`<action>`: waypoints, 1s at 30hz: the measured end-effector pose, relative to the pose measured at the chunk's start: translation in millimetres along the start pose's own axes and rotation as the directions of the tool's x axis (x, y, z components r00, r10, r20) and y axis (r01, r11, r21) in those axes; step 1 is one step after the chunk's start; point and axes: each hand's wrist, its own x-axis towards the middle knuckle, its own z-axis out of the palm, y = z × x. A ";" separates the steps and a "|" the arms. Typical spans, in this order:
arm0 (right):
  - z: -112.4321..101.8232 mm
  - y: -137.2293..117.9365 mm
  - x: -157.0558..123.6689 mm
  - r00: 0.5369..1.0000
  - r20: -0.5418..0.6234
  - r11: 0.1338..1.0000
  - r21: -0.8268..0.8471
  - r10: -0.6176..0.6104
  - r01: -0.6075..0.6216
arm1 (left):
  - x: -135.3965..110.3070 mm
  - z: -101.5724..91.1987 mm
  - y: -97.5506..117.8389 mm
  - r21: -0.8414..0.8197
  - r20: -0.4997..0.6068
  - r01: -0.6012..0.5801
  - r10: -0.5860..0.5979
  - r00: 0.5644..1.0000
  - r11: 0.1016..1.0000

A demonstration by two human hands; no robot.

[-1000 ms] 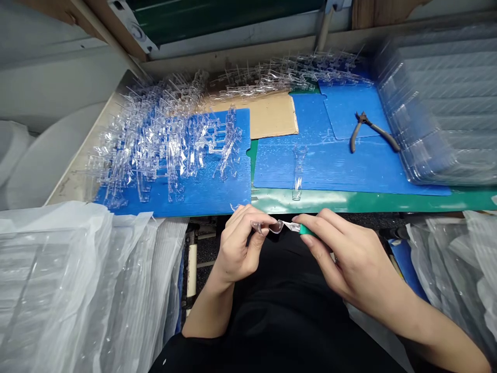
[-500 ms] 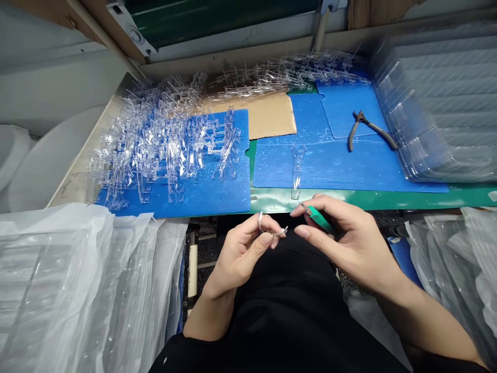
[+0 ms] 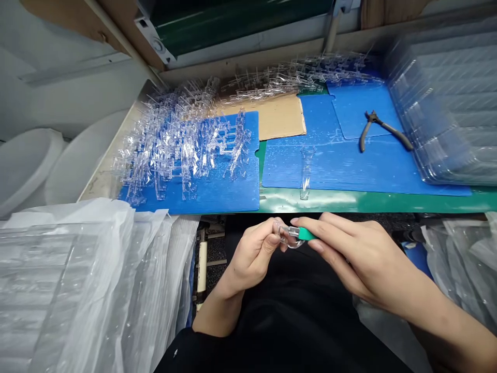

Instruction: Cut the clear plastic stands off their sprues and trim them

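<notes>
My left hand (image 3: 252,254) pinches a small transparent plastic piece (image 3: 287,234) in its fingertips, just in front of the bench edge. My right hand (image 3: 359,259) grips a craft knife with a green handle (image 3: 306,234). The knife's metal tip reaches into the piece, and my fingers hide part of both. The two hands nearly touch above my dark lap.
A heap of transparent plastic parts (image 3: 182,145) covers a blue corrugated board (image 3: 217,196). Side cutters (image 3: 378,129) and one transparent part (image 3: 306,173) lie on another blue board (image 3: 349,168). Stacked transparent trays (image 3: 438,103) stand at right; bagged trays (image 3: 89,290) fill the lower left.
My hands were apart half a second ago, with the knife lifted away from the piece. They have come back together, and the knife tip is at the piece again.
</notes>
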 end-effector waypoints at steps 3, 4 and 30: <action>-1.2 1.5 -1.1 1.000 0.010 1.000 0.021 0.003 -0.003 | 0.9 1.3 1.3 0.017 0.001 -0.025 0.025 1.000 1.000; -1.3 2.2 -1.3 1.000 0.014 0.999 0.033 0.001 -0.002 | 1.3 1.7 1.6 0.015 0.004 -0.034 0.034 0.999 0.999; 3.5 2.5 -4.5 0.987 0.013 0.943 0.293 0.160 -0.157 | 1.6 7.2 -1.0 -0.090 0.035 -0.037 0.040 0.999 0.995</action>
